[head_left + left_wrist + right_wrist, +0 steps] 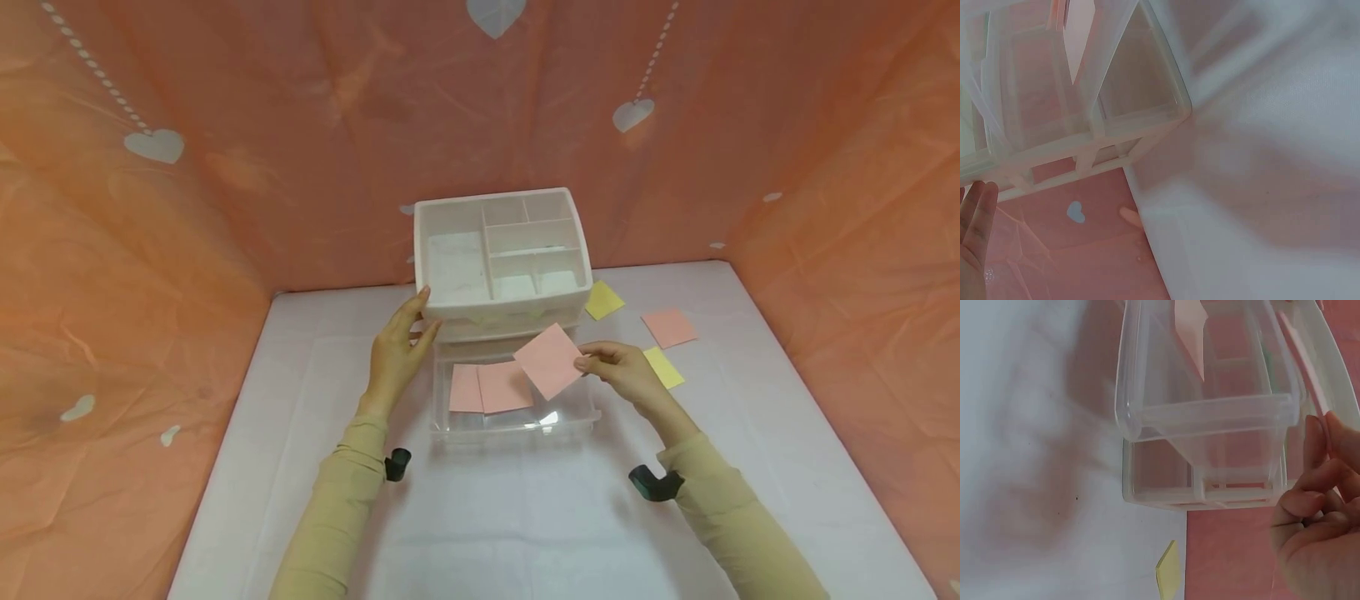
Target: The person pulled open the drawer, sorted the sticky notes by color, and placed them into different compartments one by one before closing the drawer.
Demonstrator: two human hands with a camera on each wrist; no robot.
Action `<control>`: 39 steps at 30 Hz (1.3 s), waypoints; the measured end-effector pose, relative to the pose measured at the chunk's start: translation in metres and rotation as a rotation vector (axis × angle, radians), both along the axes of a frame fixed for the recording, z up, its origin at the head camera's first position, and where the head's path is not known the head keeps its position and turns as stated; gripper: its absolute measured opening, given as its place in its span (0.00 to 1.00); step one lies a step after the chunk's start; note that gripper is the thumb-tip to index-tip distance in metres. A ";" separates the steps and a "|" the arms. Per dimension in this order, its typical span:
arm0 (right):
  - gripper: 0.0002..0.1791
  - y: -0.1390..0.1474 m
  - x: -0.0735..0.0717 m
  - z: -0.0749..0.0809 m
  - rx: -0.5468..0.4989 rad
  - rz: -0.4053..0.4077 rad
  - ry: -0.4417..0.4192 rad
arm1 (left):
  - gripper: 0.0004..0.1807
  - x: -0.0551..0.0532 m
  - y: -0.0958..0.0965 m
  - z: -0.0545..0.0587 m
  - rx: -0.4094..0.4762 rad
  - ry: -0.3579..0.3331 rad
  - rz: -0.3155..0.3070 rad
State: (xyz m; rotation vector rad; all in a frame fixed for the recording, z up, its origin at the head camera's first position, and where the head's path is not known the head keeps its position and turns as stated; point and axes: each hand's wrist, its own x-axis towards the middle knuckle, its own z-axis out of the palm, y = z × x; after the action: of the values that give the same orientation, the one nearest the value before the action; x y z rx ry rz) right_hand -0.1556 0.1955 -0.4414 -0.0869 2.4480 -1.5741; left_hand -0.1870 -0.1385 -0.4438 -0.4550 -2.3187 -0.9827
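Note:
A pink sticky note pad [550,362] is pinched by its right corner between the thumb and fingers of my right hand [626,377], above a clear pulled-out drawer [480,423]. Two pink sticky notes, one a pink note at the left [467,389] and one a pink note beside it [506,387], lie in that drawer. My left hand [393,354] touches the front left corner of the white organizer box [450,309], its fingers fairly straight. In the left wrist view, fingertips [984,206] rest against the organizer's edge.
Right of the organizer lie a yellow note [603,300], a pink note [670,327] and another yellow note [664,367] on the white table [750,433]. The organizer's top has several compartments. An orange curtain [337,150] with hearts stands close behind it.

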 end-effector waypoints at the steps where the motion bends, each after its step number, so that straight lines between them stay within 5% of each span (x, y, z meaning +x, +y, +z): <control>1: 0.20 -0.002 0.000 0.000 0.008 0.005 0.004 | 0.26 0.000 0.000 0.000 -0.001 0.000 0.000; 14: 0.16 -0.018 -0.006 -0.006 0.273 0.132 0.141 | 0.26 -0.002 -0.001 -0.001 0.004 0.013 -0.005; 23: 0.15 -0.030 -0.004 0.000 0.390 0.134 0.182 | 0.27 -0.003 0.000 0.000 0.007 0.006 -0.004; 39: 0.12 -0.044 -0.001 -0.007 0.733 0.098 0.471 | 0.27 -0.001 0.000 -0.001 0.007 0.011 -0.006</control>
State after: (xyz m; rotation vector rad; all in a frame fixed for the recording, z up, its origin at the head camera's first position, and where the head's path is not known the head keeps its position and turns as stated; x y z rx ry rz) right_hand -0.1567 0.1512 -0.4487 -0.4808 3.1543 -0.5777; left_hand -0.1884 -0.1384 -0.4450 -0.4637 -2.3049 -0.9888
